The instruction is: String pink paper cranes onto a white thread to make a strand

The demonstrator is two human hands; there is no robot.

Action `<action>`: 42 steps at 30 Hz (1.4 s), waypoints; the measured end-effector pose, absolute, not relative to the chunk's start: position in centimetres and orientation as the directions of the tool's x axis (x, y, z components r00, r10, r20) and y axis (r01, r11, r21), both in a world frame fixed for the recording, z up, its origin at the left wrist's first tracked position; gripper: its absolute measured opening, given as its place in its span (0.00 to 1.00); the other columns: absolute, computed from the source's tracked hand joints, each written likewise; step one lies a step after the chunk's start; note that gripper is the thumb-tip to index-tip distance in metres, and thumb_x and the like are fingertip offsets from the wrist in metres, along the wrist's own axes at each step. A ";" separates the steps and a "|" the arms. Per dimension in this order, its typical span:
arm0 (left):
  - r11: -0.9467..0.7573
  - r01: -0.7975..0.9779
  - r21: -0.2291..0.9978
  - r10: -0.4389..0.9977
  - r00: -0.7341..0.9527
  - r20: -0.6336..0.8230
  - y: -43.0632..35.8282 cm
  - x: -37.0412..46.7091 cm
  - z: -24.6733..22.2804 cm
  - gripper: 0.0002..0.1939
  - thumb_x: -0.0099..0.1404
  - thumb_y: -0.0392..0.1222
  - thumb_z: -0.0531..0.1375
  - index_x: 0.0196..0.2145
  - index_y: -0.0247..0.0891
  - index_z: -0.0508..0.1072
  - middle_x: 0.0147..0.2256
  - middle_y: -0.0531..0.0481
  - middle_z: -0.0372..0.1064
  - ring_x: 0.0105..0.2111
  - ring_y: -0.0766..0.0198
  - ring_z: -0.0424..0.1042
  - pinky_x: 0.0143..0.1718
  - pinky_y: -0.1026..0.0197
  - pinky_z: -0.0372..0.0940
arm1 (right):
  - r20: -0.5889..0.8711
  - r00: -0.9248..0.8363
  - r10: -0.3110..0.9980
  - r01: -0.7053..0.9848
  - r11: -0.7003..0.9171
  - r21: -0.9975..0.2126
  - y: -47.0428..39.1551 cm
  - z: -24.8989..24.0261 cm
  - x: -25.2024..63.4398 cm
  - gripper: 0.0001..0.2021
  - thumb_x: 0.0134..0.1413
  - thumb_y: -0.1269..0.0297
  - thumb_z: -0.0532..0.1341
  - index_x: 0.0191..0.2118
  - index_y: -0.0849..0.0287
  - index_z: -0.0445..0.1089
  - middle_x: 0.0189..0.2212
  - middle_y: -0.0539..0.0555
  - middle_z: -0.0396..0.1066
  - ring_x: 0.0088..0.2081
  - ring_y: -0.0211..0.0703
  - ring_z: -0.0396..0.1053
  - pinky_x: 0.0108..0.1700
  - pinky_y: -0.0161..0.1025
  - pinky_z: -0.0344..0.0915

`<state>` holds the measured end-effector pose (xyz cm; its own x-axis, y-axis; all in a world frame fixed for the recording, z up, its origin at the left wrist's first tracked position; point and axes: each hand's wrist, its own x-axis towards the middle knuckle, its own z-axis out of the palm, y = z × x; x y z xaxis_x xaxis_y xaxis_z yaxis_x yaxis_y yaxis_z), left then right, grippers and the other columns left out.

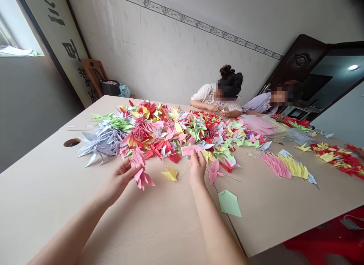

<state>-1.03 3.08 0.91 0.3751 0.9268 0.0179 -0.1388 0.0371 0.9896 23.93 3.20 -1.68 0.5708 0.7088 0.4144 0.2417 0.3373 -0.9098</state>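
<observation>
Pink bundle (pixel 141 174) in left grip (pixel 121 178), apparently cranes.

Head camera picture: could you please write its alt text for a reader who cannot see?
A left hand holds a bunch of pink folded paper and a right hand a smaller pink piece above a table. Beyond them lies a large colourful pile of folded paper; two people are at the far side.

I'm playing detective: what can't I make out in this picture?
All in the head view:
Left hand: ends of some fingers, behind the pink paper bundle.
Bottom of the origami pile: under upper pieces.
White slips: any writing is too small.
Red object: cut off by right edge.
</observation>
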 end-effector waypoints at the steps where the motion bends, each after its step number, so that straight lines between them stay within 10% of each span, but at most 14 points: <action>1: 0.076 -0.157 0.985 0.903 0.429 -0.002 3.0 -1.0 0.8 0.12 0.61 0.50 0.62 0.33 0.38 0.69 0.26 0.51 0.72 0.22 0.63 0.70 0.27 0.61 0.66 | 0.398 0.594 0.699 0.220 0.334 -0.916 3.3 -1.6 24.2 0.21 0.58 0.47 0.53 0.23 0.55 0.50 0.17 0.41 0.42 0.20 0.33 0.42 0.21 0.34 0.45; 10: 0.044 0.006 0.999 0.915 0.401 -0.042 2.9 -1.0 0.0 0.13 0.58 0.50 0.65 0.26 0.36 0.76 0.29 0.49 0.71 0.32 0.62 0.68 0.35 0.64 0.62 | 0.416 0.631 0.655 0.218 0.365 -0.905 2.9 -0.7 24.7 0.18 0.56 0.49 0.57 0.25 0.57 0.56 0.18 0.42 0.44 0.21 0.32 0.43 0.23 0.33 0.44; 20: 0.312 -0.189 0.931 0.814 0.559 -0.159 2.4 -1.0 0.4 0.13 0.59 0.49 0.65 0.28 0.38 0.69 0.26 0.53 0.69 0.26 0.67 0.64 0.29 0.65 0.59 | 0.474 0.596 0.647 0.359 0.313 -0.879 2.3 -0.2 23.4 0.18 0.58 0.50 0.55 0.24 0.57 0.55 0.19 0.43 0.46 0.22 0.33 0.44 0.24 0.34 0.44; 42: 0.009 0.274 0.962 0.790 0.588 -0.175 2.2 -1.1 1.0 0.18 0.61 0.57 0.59 0.31 0.38 0.71 0.22 0.54 0.64 0.15 0.69 0.59 0.16 0.67 0.49 | 0.447 0.620 0.645 0.226 0.398 -0.889 1.8 0.6 22.8 0.22 0.57 0.50 0.56 0.23 0.55 0.47 0.18 0.42 0.43 0.22 0.33 0.42 0.23 0.34 0.43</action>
<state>-1.14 2.15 0.98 0.5882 0.7895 -0.1750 0.2743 0.0088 0.9616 22.84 1.79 0.64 0.6203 0.6448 0.4466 0.2258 0.3985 -0.8889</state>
